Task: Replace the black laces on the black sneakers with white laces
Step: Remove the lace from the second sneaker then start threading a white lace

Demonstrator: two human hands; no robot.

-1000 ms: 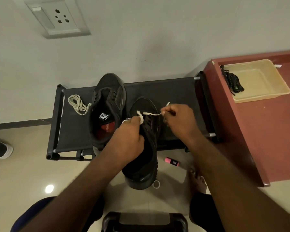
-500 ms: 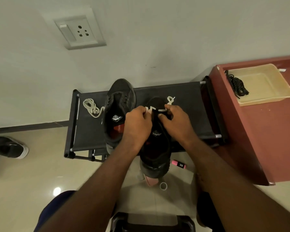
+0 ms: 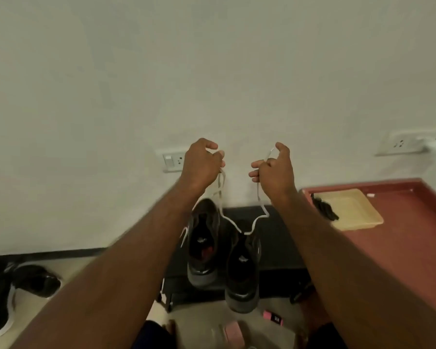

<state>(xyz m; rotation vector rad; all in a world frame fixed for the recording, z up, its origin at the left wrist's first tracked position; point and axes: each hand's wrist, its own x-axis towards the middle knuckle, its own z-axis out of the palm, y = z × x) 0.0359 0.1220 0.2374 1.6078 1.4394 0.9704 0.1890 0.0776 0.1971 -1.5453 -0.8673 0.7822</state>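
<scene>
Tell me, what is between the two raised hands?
Only bare wall shows between the left hand and right hand in the head view; the white lace hangs lower.

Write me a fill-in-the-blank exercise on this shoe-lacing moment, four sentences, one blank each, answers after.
1. Both hands hold the ends of a ____ lace.
2. The lace runs down to the sneaker on the ____ of the pair.
3. The removed black laces lie in a ____ tray.
4. The left hand and right hand are raised ____ the sneakers.

Answers: white; right; beige; above
</scene>
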